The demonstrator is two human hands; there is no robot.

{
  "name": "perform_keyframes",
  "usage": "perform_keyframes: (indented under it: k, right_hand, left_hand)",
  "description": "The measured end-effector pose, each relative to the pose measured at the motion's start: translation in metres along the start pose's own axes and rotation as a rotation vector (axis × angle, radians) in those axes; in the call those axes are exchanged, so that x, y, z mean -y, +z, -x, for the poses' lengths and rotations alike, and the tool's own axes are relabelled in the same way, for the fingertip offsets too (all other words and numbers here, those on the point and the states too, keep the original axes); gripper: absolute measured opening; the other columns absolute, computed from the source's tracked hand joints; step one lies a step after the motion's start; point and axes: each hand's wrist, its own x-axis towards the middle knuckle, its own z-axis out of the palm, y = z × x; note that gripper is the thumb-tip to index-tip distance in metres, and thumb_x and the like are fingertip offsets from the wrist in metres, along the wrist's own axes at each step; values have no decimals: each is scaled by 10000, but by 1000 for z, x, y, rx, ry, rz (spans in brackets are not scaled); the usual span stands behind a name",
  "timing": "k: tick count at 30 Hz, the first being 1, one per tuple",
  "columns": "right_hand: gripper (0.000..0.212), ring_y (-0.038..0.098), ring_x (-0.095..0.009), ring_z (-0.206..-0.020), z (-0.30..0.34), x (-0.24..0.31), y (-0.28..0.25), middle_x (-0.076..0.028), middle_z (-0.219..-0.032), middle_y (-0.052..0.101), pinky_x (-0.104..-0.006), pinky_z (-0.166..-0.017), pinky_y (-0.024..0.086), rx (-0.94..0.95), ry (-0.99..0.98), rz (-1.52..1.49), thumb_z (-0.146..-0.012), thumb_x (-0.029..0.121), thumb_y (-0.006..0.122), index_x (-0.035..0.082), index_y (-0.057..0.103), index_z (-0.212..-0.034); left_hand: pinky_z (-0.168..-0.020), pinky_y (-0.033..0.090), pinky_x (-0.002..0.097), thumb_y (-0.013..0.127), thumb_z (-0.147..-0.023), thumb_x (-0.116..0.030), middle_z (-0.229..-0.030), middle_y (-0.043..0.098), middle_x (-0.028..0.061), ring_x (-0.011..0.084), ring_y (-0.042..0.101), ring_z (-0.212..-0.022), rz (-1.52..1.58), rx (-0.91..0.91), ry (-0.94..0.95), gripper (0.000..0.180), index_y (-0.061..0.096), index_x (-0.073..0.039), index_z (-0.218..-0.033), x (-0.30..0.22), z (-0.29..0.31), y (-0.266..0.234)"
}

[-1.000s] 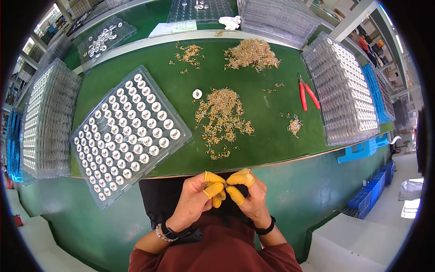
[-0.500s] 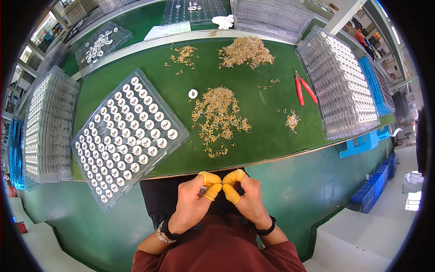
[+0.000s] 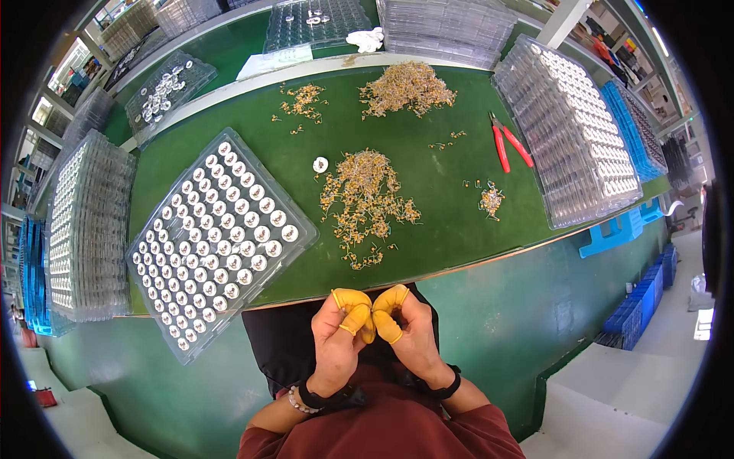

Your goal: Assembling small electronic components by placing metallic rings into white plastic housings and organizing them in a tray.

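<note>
Just off the near edge of the green table, my left hand [image 3: 334, 348] and my right hand [image 3: 413, 336] meet at the fingertips. Yellow finger cots cover the thumbs and forefingers of both. Each hand is closed in a pinch, and whatever sits between the fingertips is too small or hidden to make out. Beyond them on the table lies a loose pile of small yellow parts with bent wire leads [image 3: 367, 191]. One round white disc [image 3: 320, 164] rests beside that pile. To the left, a clear plastic tray [image 3: 307, 236] holds rows of similar white discs and overhangs the near edge.
Further piles of wire-leaded parts [image 3: 407, 88] lie toward the back. Red-handled cutters [image 3: 501, 145] lie at the right, near a tall stack of filled trays [image 3: 562, 153]. Another stack [image 3: 88, 229] stands at the far left. A blue stool [image 3: 612, 235] is below the table's right end.
My left fingers have curled in further and moved slightly, still meeting my right fingertips. The whole view has shifted a little; the things on the table look unmoved.
</note>
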Motion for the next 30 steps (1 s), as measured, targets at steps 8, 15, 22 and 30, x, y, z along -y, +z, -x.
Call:
perform_keyframes:
  k: [8, 15, 22, 30]
  right_hand:
    - [73, 489, -46, -626, -9, 2, -17, -10, -729, 586, -217, -563, 418, 71, 131, -96, -843, 33, 617, -4, 571, -887]
    - [63, 474, -29, -617, -9, 0, -17, 5, -721, 569, -208, -548, 403, 126, 210, -82, -845, 25, 608, -3, 580, -894]
    - [26, 484, -27, -621, -12, 5, -20, 25, -746, 575, -196, -555, 408, 101, 273, -274, -867, 25, 593, 12, 588, -888]
    - [60, 469, -33, -582, -9, 1, -13, 25, -718, 586, -204, -537, 393, 5, 95, -68, -854, 40, 629, 24, 598, -903]
  left_hand:
    - [-439, 293, 169, 562, -963, -153, -687, 570, -9, 31, 444, -510, -194, 49, -238, 129, 584, -42, -1025, -23, -6, -5]
    - [-463, 328, 176, 569, -946, -94, -700, 568, -2, 35, 463, -548, -359, 70, -135, 74, 576, -25, -974, -16, -7, -7]
    - [-449, 307, 160, 573, -953, -117, -702, 575, -8, 22, 444, -524, -167, 45, -154, 158, 601, -21, -1074, -17, -6, -10]
    - [-545, 419, 188, 633, -896, -15, -793, 621, 13, 50, 541, -633, -359, -20, 108, 90, 637, 17, -980, -2, -5, -4]
